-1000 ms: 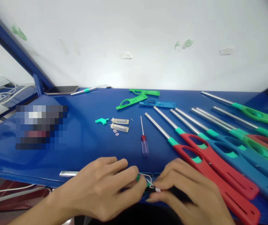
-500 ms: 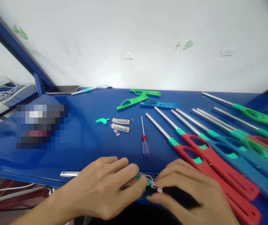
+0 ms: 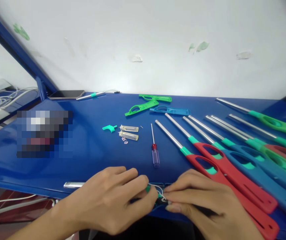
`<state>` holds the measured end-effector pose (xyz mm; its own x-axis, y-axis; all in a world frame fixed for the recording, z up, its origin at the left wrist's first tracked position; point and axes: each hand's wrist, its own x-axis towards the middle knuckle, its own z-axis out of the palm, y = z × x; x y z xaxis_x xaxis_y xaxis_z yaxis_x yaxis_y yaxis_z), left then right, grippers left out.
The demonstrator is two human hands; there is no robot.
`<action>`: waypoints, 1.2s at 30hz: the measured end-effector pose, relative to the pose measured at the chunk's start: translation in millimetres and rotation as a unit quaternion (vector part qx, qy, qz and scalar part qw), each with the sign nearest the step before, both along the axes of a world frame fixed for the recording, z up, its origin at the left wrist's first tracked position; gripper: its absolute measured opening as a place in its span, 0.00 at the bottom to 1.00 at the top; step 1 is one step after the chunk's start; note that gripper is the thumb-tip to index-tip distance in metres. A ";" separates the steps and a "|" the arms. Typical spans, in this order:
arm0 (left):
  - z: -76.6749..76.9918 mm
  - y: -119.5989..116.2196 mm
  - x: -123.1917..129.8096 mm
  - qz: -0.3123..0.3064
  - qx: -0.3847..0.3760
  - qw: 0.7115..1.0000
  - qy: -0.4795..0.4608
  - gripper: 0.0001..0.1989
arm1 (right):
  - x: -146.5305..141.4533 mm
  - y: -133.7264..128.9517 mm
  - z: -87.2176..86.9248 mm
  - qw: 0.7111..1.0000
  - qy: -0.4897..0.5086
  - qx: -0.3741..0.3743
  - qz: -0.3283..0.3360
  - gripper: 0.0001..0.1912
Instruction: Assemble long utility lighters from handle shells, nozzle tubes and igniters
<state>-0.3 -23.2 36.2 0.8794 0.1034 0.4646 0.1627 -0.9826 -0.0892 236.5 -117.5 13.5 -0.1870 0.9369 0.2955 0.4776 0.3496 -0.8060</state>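
Using both hands close together but apart, at the front edge of the blue tabletop [image 3: 93,150]. Clamping the left hand [image 3: 113,201], fingers curled, over a partly covered assembly [image 3: 157,196], with green parts showing and a metal tube [image 3: 73,184] protruding beyond the wrist. Pinching a small black part [image 3: 163,201] between thumb and fingertips of the right hand [image 3: 205,200], beside a looped white wire [image 3: 157,188]. Observing a screwdriver [image 3: 155,155] lying beyond the hands, tip pointing away. Noting, to its left, two clear reservoirs [image 3: 129,135] lying side by side, between a teal piece [image 3: 110,128] and a tiny pin [image 3: 142,126], with small pale pieces [image 3: 124,140] just in front. Recording green shells [image 3: 143,107] and a blue shell [image 3: 170,110] near the wall [image 3: 157,46]. Finding red, blue and green long lighters [image 3: 216,170] lying in a slanted row on the right. Seeing a phone [image 3: 66,94] and a collared tube [image 3: 91,96] resting at the far left.
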 end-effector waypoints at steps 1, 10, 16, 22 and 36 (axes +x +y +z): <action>-0.2 -0.1 -0.1 0.001 0.000 1.000 -0.002 0.22 | 0.6 -1.0 -0.7 1.000 0.004 -0.009 0.000 0.10; 0.1 1.4 0.2 -0.007 -0.002 1.000 -0.016 0.23 | -6.6 -1.0 -6.1 0.996 0.069 -0.023 -0.046 0.07; -0.8 -0.4 1.8 -0.008 -0.005 1.000 -0.008 0.19 | -7.4 -0.4 -5.1 0.994 0.085 -0.038 -0.054 0.12; -1.5 -0.2 0.7 -0.007 -0.009 1.000 -0.015 0.20 | -6.7 -2.1 -3.9 0.993 0.101 -0.042 -0.047 0.14; -0.3 1.3 3.1 -0.015 -0.002 1.000 -0.013 0.22 | -9.0 0.2 -2.6 0.994 0.095 -0.026 -0.046 0.08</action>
<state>2.8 -21.9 35.9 0.8702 0.0793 0.4862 0.1353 -0.9875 -0.0812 227.5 -117.4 10.9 -0.0460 0.9622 0.2686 0.3425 0.2678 -0.9006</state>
